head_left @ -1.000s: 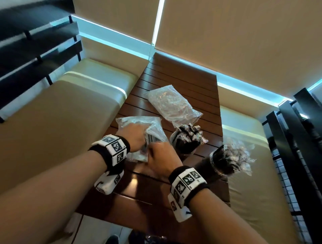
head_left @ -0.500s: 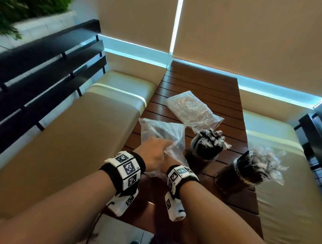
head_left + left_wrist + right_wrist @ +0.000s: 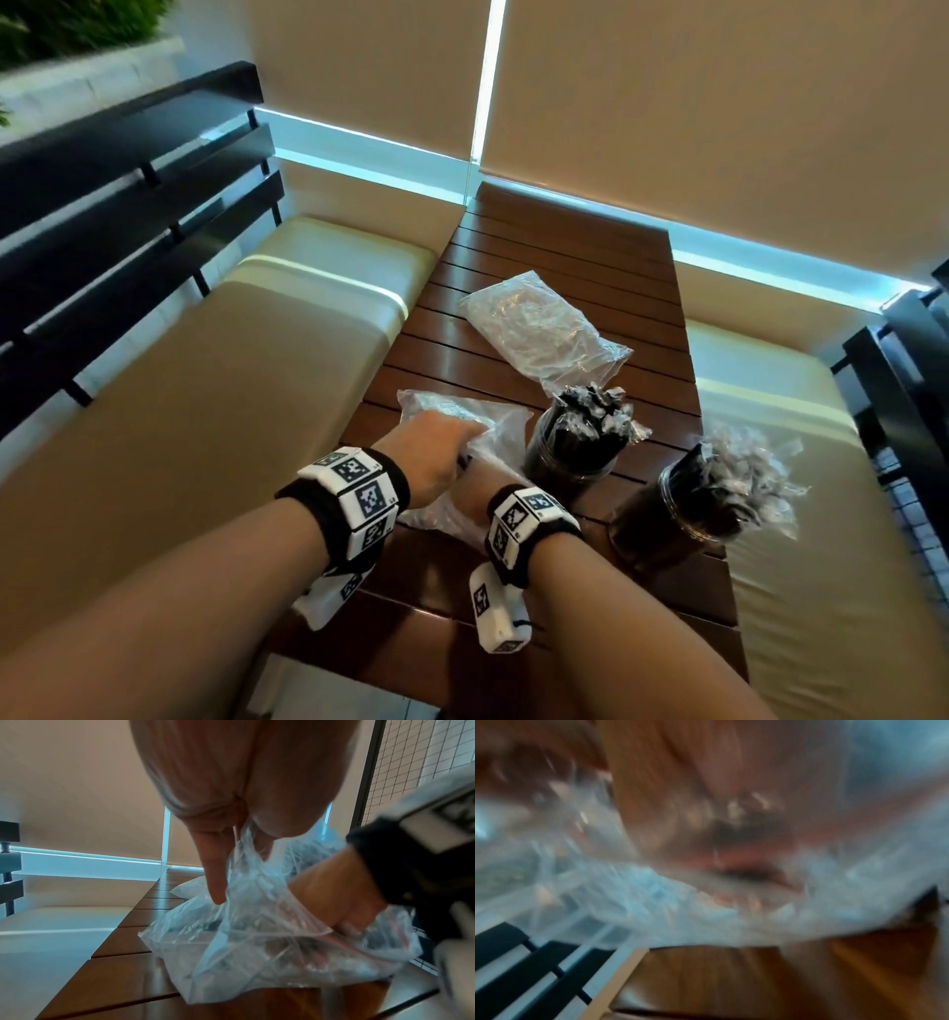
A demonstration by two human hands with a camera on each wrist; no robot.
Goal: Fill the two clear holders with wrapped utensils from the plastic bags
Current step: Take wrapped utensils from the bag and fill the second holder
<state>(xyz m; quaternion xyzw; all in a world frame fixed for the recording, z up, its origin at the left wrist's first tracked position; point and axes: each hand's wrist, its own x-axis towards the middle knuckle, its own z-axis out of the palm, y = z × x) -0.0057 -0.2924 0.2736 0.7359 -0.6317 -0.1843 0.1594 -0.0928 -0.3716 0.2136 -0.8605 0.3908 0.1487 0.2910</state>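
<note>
A clear plastic bag (image 3: 495, 419) of wrapped utensils lies on the near part of the slatted wooden table (image 3: 565, 246). My left hand (image 3: 452, 442) pinches the bag's upper edge (image 3: 241, 845) and holds its mouth up. My right hand (image 3: 470, 491) reaches into the mouth; the plastic covers its fingers (image 3: 347, 927), and the right wrist view is blurred. Two clear holders stand right of the bag, one near it (image 3: 575, 457) and one at the table's right edge (image 3: 672, 519). Both hold several black utensils in clear wrappers.
A second plastic bag (image 3: 539, 329) lies farther back on the table. Beige cushioned benches (image 3: 231, 385) flank the table on both sides. Black slatted rails (image 3: 128, 180) stand at the left and right, and a beige wall closes the far end.
My right hand has gone from the bag's mouth to inside the bag. My left hand stays on the bag's upper edge. The head view has shifted.
</note>
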